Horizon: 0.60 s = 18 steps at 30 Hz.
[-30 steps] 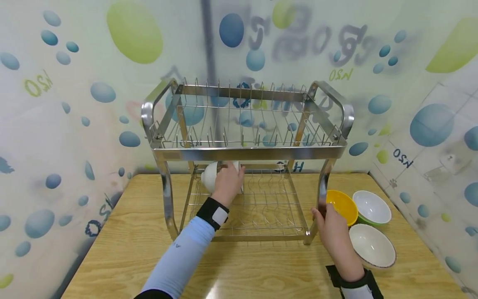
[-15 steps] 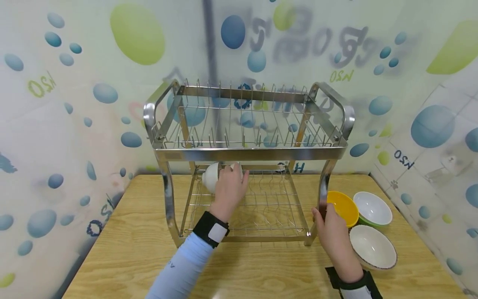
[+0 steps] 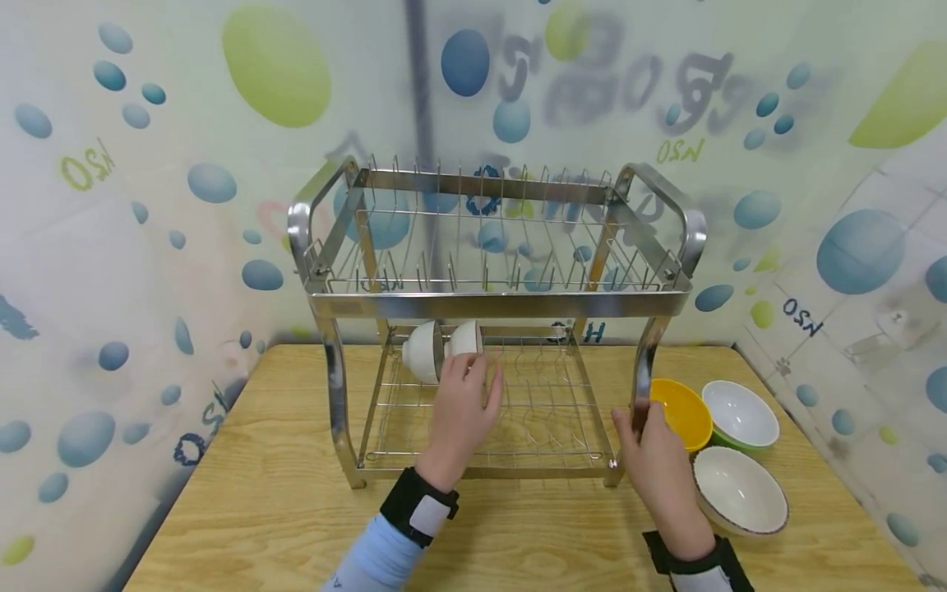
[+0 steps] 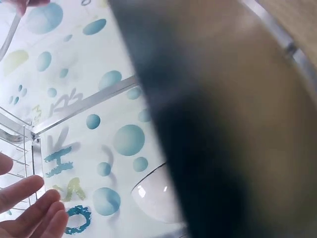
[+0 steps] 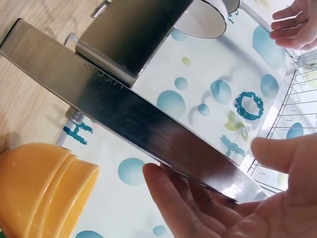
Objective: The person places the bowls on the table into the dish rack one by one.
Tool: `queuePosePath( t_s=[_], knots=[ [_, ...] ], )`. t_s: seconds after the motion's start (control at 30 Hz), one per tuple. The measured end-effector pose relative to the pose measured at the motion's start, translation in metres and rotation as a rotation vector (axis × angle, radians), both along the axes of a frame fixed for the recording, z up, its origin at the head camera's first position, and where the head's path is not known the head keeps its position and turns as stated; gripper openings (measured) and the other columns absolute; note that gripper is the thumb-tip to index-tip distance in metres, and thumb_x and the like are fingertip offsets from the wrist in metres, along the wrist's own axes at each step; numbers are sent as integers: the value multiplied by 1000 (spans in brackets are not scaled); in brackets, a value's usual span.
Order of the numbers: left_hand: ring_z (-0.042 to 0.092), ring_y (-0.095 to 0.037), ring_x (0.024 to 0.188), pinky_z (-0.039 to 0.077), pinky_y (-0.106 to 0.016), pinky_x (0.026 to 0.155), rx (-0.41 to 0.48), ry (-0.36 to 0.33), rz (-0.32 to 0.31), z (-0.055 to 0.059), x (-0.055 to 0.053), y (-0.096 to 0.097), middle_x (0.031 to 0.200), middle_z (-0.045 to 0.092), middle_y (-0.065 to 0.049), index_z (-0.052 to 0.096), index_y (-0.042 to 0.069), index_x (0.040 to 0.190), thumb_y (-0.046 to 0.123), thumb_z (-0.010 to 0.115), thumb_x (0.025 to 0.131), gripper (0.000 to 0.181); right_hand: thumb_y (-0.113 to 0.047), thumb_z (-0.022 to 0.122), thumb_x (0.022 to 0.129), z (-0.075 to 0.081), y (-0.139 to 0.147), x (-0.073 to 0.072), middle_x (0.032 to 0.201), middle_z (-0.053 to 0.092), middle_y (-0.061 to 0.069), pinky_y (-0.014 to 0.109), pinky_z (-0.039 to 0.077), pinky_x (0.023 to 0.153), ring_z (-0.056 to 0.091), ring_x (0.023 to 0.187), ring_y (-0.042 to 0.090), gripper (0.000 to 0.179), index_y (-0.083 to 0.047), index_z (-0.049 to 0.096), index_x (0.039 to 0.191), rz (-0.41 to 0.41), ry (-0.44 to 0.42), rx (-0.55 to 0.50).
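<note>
A two-tier metal dish rack [image 3: 496,306] stands on the table. Two white bowls [image 3: 423,353] sit on their sides at the left back of its lower tier, one beside the other. My left hand [image 3: 460,415] is just in front of the nearer white bowl [image 3: 465,337], fingers loosely extended and holding nothing; its fingers [image 4: 42,210] are also spread free in the left wrist view. My right hand [image 3: 658,464] grips the rack's right front leg [image 3: 645,362]. In the right wrist view, thumb and fingers lie on either side of that metal leg [image 5: 148,139].
Right of the rack, yellow bowls [image 3: 681,415], stacked in the right wrist view, stand beside a white bowl with a green outside [image 3: 740,411]. In front of these is a cream bowl with a dark rim [image 3: 740,489]. A patterned wall sheet [image 3: 170,271] hangs behind the table.
My left hand has let go of the nearer white bowl and drawn back toward the front, leaving that bowl in the rack. The right hand has kept its hold on the leg.
</note>
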<state>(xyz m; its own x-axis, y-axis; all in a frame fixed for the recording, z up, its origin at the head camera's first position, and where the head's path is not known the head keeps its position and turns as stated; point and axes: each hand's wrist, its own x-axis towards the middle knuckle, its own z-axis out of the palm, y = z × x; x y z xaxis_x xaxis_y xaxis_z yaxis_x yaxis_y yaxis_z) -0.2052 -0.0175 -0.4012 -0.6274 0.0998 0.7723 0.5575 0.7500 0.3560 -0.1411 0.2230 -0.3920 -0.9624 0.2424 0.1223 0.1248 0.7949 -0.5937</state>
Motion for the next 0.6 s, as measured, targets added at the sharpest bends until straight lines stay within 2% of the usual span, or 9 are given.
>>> queuePosePath(
  t_s=[0.07, 0.17, 0.3, 0.5, 0.6],
  knots=[
    [55, -25, 92, 50, -34, 75, 13, 17, -7, -6, 3, -1, 99, 62, -11, 67, 2, 101, 17, 61, 91, 19, -48, 41, 98, -2, 0, 0, 85, 53, 16, 29, 37, 53, 49, 68, 24, 54, 3, 42, 117, -7, 8, 3],
    [54, -25, 93, 48, -33, 76, 33, 30, -16, -14, 6, -3, 101, 61, -11, 66, 2, 104, 16, 63, 89, 20, -51, 34, 99, -5, 2, 1, 94, 57, 20, 31, 43, 60, 52, 74, 26, 59, 3, 43, 122, -18, 9, 6],
    [52, -26, 97, 48, -35, 79, 56, 18, -19, -22, 9, -7, 103, 61, -12, 64, 2, 106, 15, 64, 88, 22, -52, 24, 100, -8, 5, 3, 102, 59, 22, 32, 45, 64, 53, 79, 28, 64, 3, 43, 126, -32, 1, 1],
    [51, -27, 100, 49, -38, 79, 84, 3, 12, -31, 14, -15, 106, 61, -13, 65, 1, 104, 13, 63, 88, 20, -49, 20, 102, -11, 10, 3, 79, 53, 14, 30, 35, 55, 49, 70, 27, 62, 4, 49, 117, -43, 46, 22],
    [51, -26, 99, 48, -38, 79, 89, -3, 21, -35, 15, -19, 106, 61, -12, 65, 2, 104, 13, 61, 88, 19, -46, 19, 103, -11, 13, 4, 75, 50, 12, 30, 34, 54, 48, 69, 27, 61, 4, 50, 117, -54, 78, 22]
  ],
)
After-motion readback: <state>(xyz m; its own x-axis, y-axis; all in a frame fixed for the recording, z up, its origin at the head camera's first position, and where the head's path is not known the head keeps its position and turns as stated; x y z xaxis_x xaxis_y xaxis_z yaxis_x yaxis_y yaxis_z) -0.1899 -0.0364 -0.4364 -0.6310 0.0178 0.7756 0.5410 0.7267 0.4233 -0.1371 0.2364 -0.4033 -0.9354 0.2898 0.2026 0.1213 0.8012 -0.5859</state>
